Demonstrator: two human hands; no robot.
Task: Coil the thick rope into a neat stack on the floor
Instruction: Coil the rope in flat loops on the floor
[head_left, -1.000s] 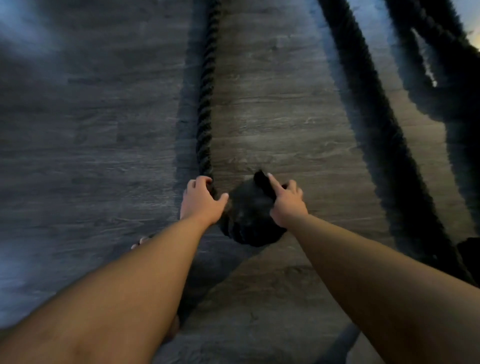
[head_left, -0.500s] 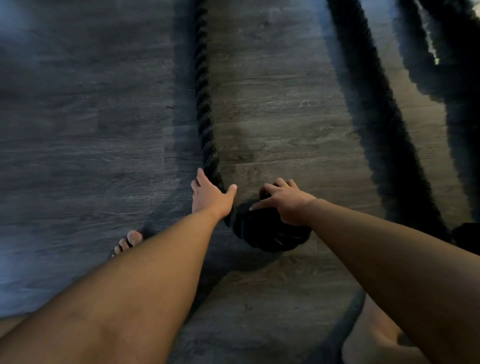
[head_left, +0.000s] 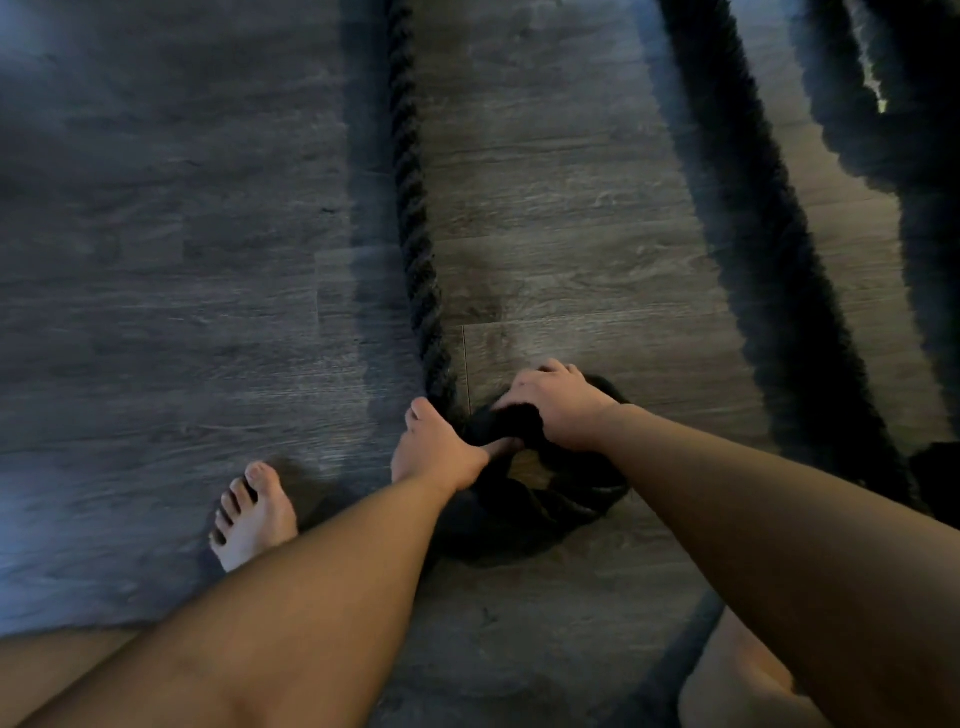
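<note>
A thick black twisted rope (head_left: 415, 244) runs down the middle of the wooden floor and bends into a small tight loop (head_left: 561, 499) in front of me. My left hand (head_left: 436, 452) grips the rope where the straight run meets the loop, thumb across the loop's inner edge. My right hand (head_left: 558, 408) curls over the top of the loop and holds the rope's end section there. A patch of bare floor shows through the loop's centre.
Another dark length of the same rope (head_left: 769, 270) runs along the floor to the right, with more of it at the top right (head_left: 883, 130). My bare left foot (head_left: 254, 514) stands just left of the loop. Grey wood floor (head_left: 156, 260) lies open to the left.
The rope end has been bent round into a loop with an open centre. Both hands have drawn closer together on it, and my view has tilted down, bringing my foot into sight.
</note>
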